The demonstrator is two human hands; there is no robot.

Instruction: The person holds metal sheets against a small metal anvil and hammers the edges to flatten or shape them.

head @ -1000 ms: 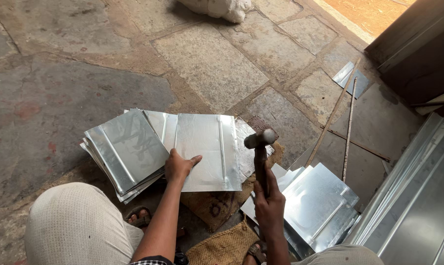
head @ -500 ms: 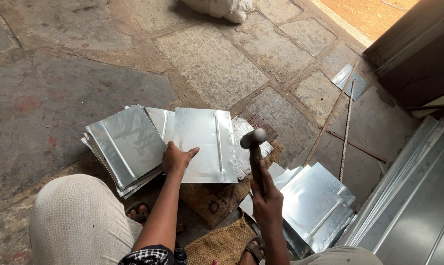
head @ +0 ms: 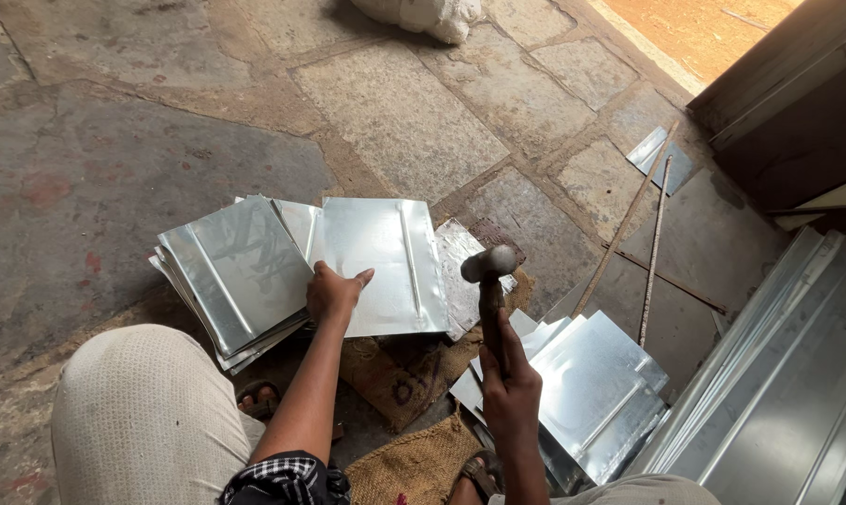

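My left hand (head: 334, 292) lies flat and open on a shiny metal sheet (head: 376, 266) on the stone floor (head: 114, 150). My right hand (head: 507, 379) grips a hammer (head: 488, 281), held just above the sheet's right edge.

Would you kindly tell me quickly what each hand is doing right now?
Left hand: open, palm pressing flat on the metal sheet.
Right hand: closed in a grip around the hammer handle, head raised.

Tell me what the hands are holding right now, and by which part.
The right hand grips a hammer by its handle, head raised. The left hand rests on the near edge of a metal sheet, not clearly gripping it.
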